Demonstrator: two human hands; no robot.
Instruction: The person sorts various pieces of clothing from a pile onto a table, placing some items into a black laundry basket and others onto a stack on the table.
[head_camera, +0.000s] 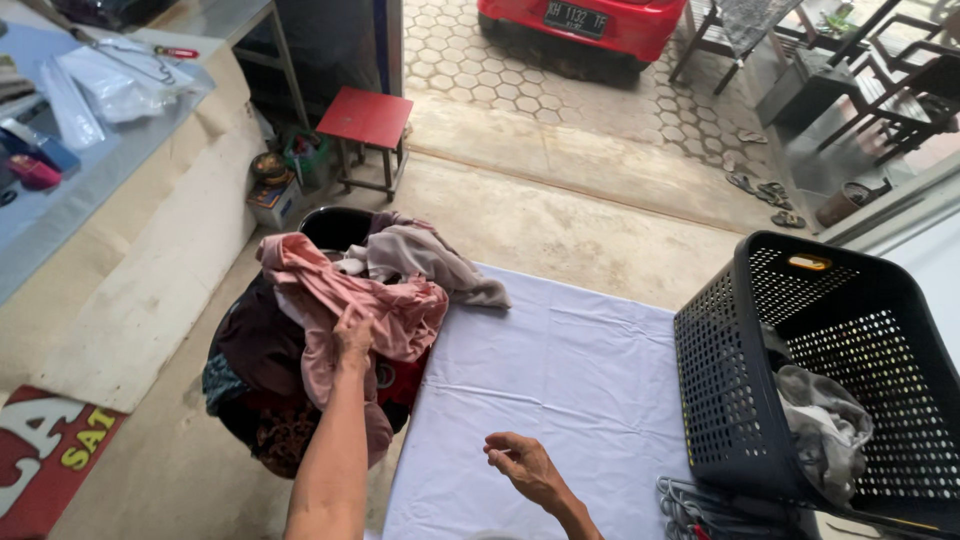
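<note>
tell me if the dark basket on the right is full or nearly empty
Nearly empty: the dark perforated basket holds only a crumpled grey garment; bare walls show above it.

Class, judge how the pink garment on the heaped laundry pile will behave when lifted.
The pink garment looks floppy: it drapes in folds over the pile. Probably light, since the left hand pinches it alone. It may drag the grey garment lying against it.

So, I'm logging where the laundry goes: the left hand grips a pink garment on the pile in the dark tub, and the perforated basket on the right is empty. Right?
Not quite. The head view shows the perforated basket is not empty: a grey garment lies inside it. The rest holds: the left hand grips the pink garment on the pile in the dark tub.
</note>
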